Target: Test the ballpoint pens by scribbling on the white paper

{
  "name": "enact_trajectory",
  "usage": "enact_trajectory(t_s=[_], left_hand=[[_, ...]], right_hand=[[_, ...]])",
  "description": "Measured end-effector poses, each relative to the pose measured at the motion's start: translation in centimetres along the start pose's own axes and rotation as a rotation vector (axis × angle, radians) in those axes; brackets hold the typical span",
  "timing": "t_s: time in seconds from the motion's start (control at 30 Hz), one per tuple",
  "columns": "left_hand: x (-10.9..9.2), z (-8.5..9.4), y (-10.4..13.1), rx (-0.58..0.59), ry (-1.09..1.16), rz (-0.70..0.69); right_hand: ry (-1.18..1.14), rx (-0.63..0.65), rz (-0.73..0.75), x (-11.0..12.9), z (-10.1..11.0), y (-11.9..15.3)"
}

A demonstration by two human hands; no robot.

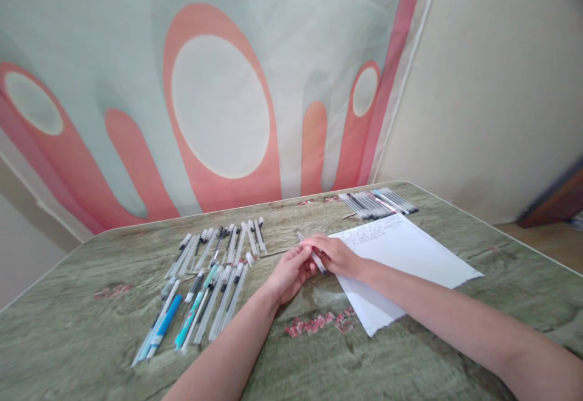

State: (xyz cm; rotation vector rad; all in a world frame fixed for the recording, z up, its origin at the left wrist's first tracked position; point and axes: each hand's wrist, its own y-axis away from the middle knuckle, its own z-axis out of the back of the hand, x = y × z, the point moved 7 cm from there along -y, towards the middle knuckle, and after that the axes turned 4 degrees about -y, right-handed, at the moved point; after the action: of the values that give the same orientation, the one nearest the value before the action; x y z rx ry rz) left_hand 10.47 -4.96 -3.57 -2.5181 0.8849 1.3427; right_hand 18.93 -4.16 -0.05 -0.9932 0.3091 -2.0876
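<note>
My left hand (292,272) and my right hand (336,255) meet over the middle of the table. Between them is a slim pen (319,263) with a dark end pointing toward me, and the fingers of both hands are closed on it. Part of the pen is hidden under the fingers. Beneath my right hand and forearm lies a white sheet of paper (405,255), with several lines of handwriting near its far edge. To the left of my left hand, uncapped-looking pens and clear caps (228,291) are laid out in two rows.
A far row of pens (218,243) lies behind the near one, which includes a blue pen (166,322) and a teal pen (195,310). Beyond the paper sits another row of thin pens (378,203). The wood-patterned table (82,328) meets a patterned wall covering.
</note>
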Motion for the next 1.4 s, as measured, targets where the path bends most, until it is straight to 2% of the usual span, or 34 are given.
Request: enact_trajectory(t_s=[0.23,0.33,0.43,0.5,0.57,0.67,0.77,0.87,0.93,1.03,1.23,1.4], left_hand=[[-0.2,-0.6,-0.2,0.013,-0.207,-0.098],[-0.7,-1.2,0.5,-0.001,-0.418,-0.171],[-1.5,-2.9,1.7,0.018,-0.752,-0.311],[-1.7,-4.5,2.5,0.084,-0.915,-0.399],[-1.4,-5.5,2.9,0.158,-1.002,-0.42],[-0.9,-6.0,3.1,0.213,-1.093,-0.428],[-0.7,-5.8,2.9,0.212,-1.152,-0.479],[-0.6,-5.4,2.8,0.205,-1.187,-0.514],[-0.5,-5.4,2.7,0.203,-1.232,-0.523],[-0.5,-5.5,2.7,0.206,-1.261,-0.534],[-0.5,-5.5,2.6,0.199,-1.264,-0.515],[-0.6,-5.7,2.6,0.194,-1.309,-0.581]], right_hand=[[0.116,-0.101,-0.027,-0.2,1.2,-0.1],[0.132,-0.234,-0.086,-0.3,3.6,-0.4],[0.126,-0.402,-0.174,-1.3,7.6,-0.7],[0.083,-0.51,-0.249,-2.8,10.6,-0.4],[-0.11,-0.639,-0.402,-5.7,13.3,1.0],[-0.274,-0.682,-0.585,-10.1,15.3,4.3],[-0.367,-0.606,-0.808,-13.8,15.3,9.0],[-0.357,-0.6,-0.832,-15.1,15.5,12.6],[-0.336,-0.62,-0.798,-15.2,15.6,14.0],[-0.209,-0.638,-0.748,-15.0,15.9,14.9],[0.072,-0.597,-0.771,-14.8,16.3,15.4],[0.225,-0.536,-0.749,-14.4,16.5,15.0]])
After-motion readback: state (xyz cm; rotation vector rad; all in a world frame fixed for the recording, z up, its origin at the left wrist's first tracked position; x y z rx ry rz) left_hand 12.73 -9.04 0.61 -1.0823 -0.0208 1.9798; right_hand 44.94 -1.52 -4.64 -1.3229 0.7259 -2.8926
